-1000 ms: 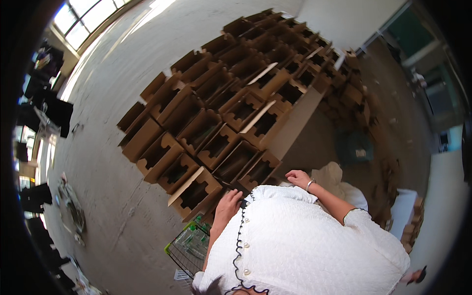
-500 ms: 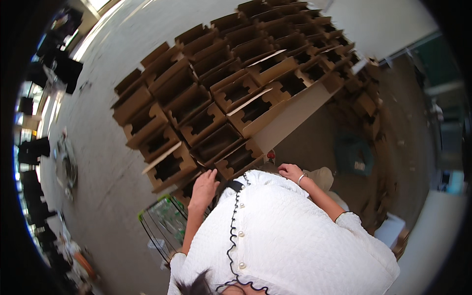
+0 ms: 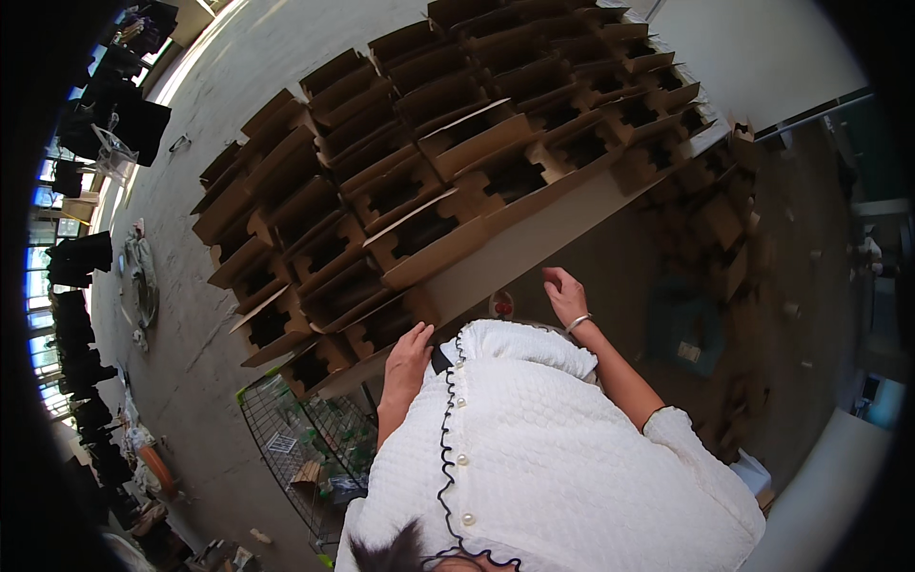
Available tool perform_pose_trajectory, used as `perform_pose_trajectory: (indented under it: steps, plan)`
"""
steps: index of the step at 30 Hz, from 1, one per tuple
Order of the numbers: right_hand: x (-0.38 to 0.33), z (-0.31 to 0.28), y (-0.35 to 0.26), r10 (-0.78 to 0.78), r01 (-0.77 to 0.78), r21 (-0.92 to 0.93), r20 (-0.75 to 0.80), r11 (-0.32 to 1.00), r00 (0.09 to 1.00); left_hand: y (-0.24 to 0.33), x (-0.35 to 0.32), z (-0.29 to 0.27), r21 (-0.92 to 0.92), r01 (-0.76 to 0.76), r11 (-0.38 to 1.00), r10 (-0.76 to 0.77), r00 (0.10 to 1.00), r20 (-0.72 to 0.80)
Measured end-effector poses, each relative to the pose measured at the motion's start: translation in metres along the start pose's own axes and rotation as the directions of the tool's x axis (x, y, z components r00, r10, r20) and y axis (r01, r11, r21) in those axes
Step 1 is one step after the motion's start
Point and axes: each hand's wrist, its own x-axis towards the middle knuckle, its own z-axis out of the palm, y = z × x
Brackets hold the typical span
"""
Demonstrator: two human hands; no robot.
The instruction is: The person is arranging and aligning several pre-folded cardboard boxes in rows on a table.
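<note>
A: From the head camera, the left hand reaches forward with fingers spread loosely, holding nothing, just at the near edge of the rows of open brown cardboard boxes laid side by side with their flaps up.

B: And the other?

A: The right hand, a thin bracelet at its wrist, hovers with fingers half curled and apart, also empty, over the shaded floor beside a long flat sheet of pale cardboard that runs along the box rows. The boxes gape toward the person, probably so each mouth is easy to reach from where the hands are.

B: What can't you make out?

A: The box interiors are dark. A small round reddish object sits just left of the right hand; I cannot tell what it is. The white quilted jacket hides everything directly below. A wire mesh basket at lower left holds small, unclear items.
</note>
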Motion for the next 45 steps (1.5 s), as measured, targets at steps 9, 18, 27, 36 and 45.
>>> perform_pose_trajectory:
  steps: [9,18,27,36,45]
  plan:
    - [0.107,-0.017,-0.068,-0.112,0.156,0.154,-0.260,0.976,0.959,0.093,0.088,-0.014,0.009,-0.140,0.990,0.140,0.986,-0.091]
    - [0.129,-0.014,-0.055,-0.128,0.119,-0.147,-0.055,0.982,0.990,0.079,0.199,0.015,0.169,-0.296,0.940,0.292,0.955,0.054]
    - [0.106,-0.044,-0.067,-0.075,0.093,0.121,-0.148,0.988,0.986,0.065,0.210,0.044,0.147,-0.302,0.942,0.296,0.953,0.060]
    - [0.166,-0.072,-0.059,-0.469,0.398,-0.395,-0.098,0.828,0.878,0.078,0.207,0.042,0.039,-0.161,0.986,0.165,0.980,-0.113]
    - [0.250,-0.108,-0.061,-0.629,0.734,-0.063,0.469,0.676,0.620,0.118,0.222,0.077,-0.161,0.359,0.919,-0.390,0.777,-0.493]
